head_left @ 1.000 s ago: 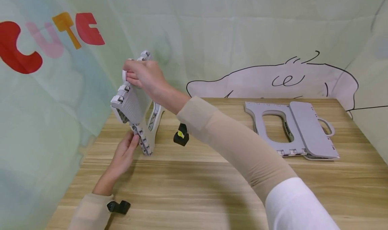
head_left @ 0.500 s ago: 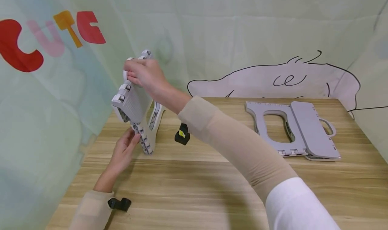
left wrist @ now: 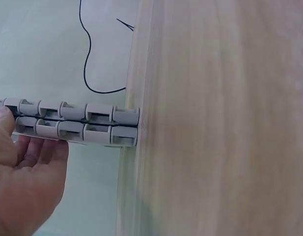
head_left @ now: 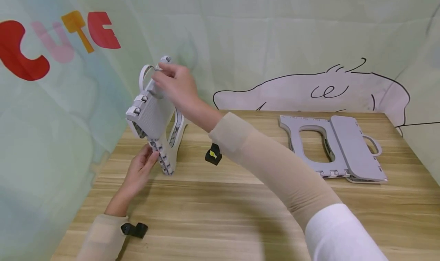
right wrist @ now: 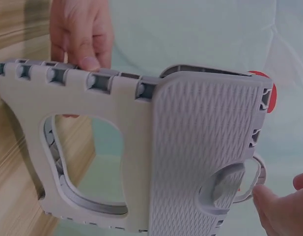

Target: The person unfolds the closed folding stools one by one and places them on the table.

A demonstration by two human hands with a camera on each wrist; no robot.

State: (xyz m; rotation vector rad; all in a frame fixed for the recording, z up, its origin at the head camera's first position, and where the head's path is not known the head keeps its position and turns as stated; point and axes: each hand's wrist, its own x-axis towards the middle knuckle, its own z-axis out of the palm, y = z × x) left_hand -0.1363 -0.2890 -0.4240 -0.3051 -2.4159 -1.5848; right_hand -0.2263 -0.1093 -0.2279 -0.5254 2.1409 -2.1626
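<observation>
A folded light-grey step stool (head_left: pixel 156 119) stands upright on its leg end at the left of the head view. My left hand (head_left: pixel 137 173) grips its hinged near side edge low down; the left wrist view has the thumb on one face of the hinge row (left wrist: pixel 75 120) and the fingers beneath. My right hand (head_left: pixel 178 87) is at the stool's top edge, beside the looped carry handle (head_left: pixel 141 79), fingers loosely bent and not around the loop. In the right wrist view, the right hand (right wrist: pixel 289 209) has finger and thumb spread close to the handle (right wrist: pixel 261 169); contact is unclear.
A second folded grey stool (head_left: pixel 359 146) lies flat at the right of the wooden table (head_left: pixel 213 215), its handle pointing right. Printed cloth (head_left: pixel 240 43) hangs behind the table and along its left side. Black wrist mounts (head_left: pixel 213 156) sit on both sleeves.
My right hand has let go of the carry handle and shifted slightly right along the stool's top edge, uncovering the loop. The left hand and both stools hold their places.
</observation>
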